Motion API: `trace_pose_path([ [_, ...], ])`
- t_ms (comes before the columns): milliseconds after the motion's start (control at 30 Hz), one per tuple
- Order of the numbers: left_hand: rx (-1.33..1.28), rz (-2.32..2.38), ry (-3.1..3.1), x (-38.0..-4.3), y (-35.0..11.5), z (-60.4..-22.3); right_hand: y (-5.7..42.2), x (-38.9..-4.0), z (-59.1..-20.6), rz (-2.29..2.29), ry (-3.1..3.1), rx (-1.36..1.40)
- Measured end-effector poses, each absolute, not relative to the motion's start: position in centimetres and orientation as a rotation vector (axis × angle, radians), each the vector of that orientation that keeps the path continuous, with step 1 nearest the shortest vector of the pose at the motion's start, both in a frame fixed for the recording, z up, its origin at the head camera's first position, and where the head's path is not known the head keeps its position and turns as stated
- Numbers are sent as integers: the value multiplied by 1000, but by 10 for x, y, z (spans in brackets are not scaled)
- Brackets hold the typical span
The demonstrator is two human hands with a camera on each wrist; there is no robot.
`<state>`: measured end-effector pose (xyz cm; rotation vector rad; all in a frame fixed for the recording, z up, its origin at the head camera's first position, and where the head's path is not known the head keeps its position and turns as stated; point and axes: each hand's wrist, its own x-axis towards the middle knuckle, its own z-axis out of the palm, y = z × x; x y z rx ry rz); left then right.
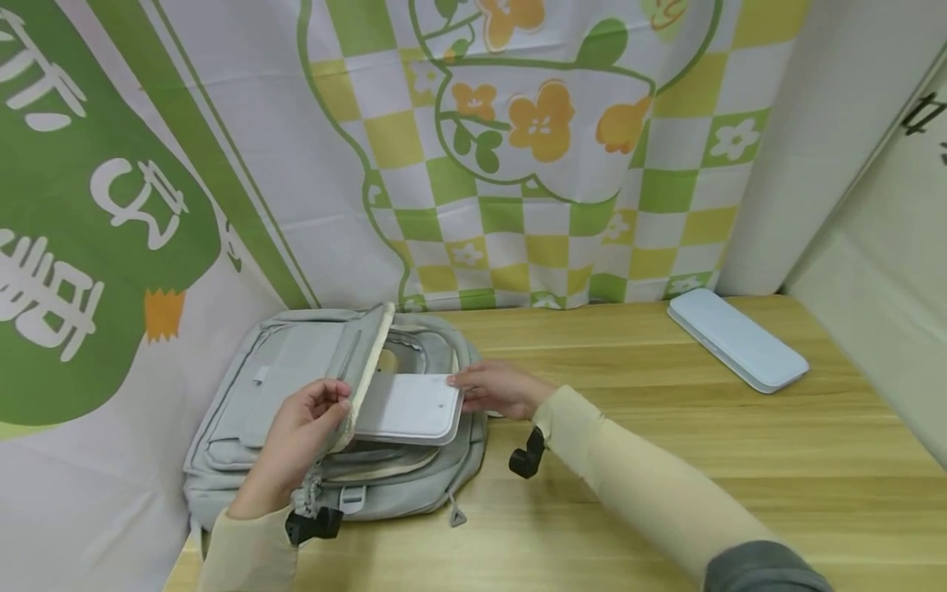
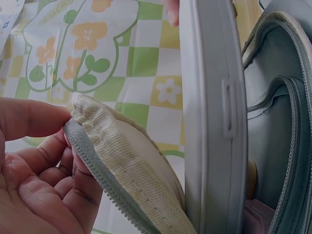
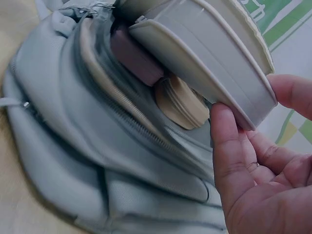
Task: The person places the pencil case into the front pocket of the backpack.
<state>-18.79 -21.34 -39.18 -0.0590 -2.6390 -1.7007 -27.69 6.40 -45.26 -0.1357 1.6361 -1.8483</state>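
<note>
A grey backpack [image 1: 403,497] lies on the table with its zipped compartment open. At the flap's cream-trimmed edge [image 1: 367,370], my left hand [image 1: 302,427] pinches the zipper border between thumb and fingers, holding the flap raised. My right hand [image 1: 505,389] grips one end of a white flat case [image 1: 407,407], thumb on one face and fingers on the other. The case's other end goes in behind the flap. In the left wrist view a small clasp [image 2: 229,107] shows on its side. Inside the compartment, the right wrist view shows a dark purple item [image 3: 136,58] and a tan zippered pouch [image 3: 181,103].
A light blue flat case [image 1: 738,339] lies on the wooden table [image 1: 629,362] at the back right. Behind the table hangs a green and yellow checked cloth [image 1: 518,214]. A zipper pull [image 1: 457,516] dangles from the backpack's front side.
</note>
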Motion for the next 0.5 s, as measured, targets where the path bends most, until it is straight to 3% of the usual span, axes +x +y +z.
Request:
trace_pose_path([
  [500,-138,-1713,-2641,-187,-210,-391,16,-279,-459,-1875,1608,-85],
])
